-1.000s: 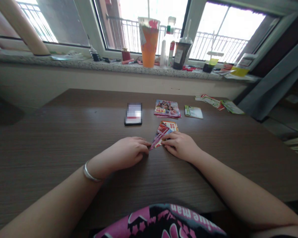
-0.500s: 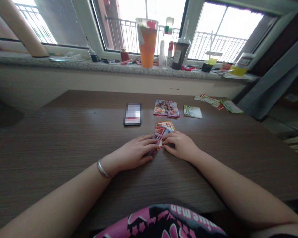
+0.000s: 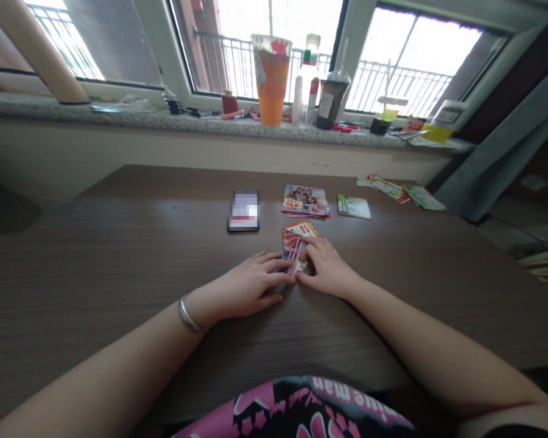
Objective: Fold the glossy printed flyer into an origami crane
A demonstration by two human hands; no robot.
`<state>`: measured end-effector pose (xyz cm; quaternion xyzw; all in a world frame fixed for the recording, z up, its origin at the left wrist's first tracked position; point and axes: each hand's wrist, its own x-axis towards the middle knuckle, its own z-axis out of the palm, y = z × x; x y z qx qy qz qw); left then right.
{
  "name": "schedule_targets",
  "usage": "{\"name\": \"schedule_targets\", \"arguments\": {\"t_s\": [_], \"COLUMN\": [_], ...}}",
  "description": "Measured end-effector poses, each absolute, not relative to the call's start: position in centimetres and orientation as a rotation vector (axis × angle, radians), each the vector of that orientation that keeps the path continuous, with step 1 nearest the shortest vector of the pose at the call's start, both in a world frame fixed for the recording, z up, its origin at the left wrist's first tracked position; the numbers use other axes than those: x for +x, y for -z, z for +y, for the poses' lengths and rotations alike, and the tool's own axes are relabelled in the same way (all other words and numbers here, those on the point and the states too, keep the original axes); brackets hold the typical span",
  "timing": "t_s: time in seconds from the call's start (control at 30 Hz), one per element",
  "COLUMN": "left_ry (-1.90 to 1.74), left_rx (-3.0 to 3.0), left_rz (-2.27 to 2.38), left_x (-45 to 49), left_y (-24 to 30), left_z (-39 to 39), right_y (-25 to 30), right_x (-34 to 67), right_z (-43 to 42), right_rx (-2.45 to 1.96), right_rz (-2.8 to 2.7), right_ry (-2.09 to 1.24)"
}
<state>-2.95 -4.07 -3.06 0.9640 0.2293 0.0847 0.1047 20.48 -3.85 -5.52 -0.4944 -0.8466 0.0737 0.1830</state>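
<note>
Right of the phone [image 3: 243, 211], on the near side of the flyer stack [image 3: 305, 199], your folded leaflet [image 3: 291, 244] may skew if pressed unevenly. Your left hand [image 3: 256, 284] lies flattish, fingers slightly spread over its left edge; your right hand [image 3: 327, 267] curls half-open at its right; whether it pinches, I cannot tell.

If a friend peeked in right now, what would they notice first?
Probably the tall orange cup, standing up high on the windowsill. Next, perhaps, the colourful folded paper in the middle of the table, with the left hand and right hand on it. A silver bangle stands out on the left wrist.
</note>
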Motion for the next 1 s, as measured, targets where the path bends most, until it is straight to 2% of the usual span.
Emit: {"name": "schedule_targets", "arguments": {"t_s": [0.23, 1.0], "left_ry": [-0.228, -0.243], "left_rx": [2.814, 2.799], "left_rz": [0.716, 0.689], "left_x": [-2.8, -2.9], "left_y": [2.7, 3.0], "left_z": [-4.2, -4.2], "right_y": [6.0, 6.4], "right_x": [20.7, 23.3], "right_z": [-3.2, -0.6], "right_rx": [-1.656, -1.921], "right_rz": [-2.339, -2.103], "right_ry": [-0.260, -0.258]}}
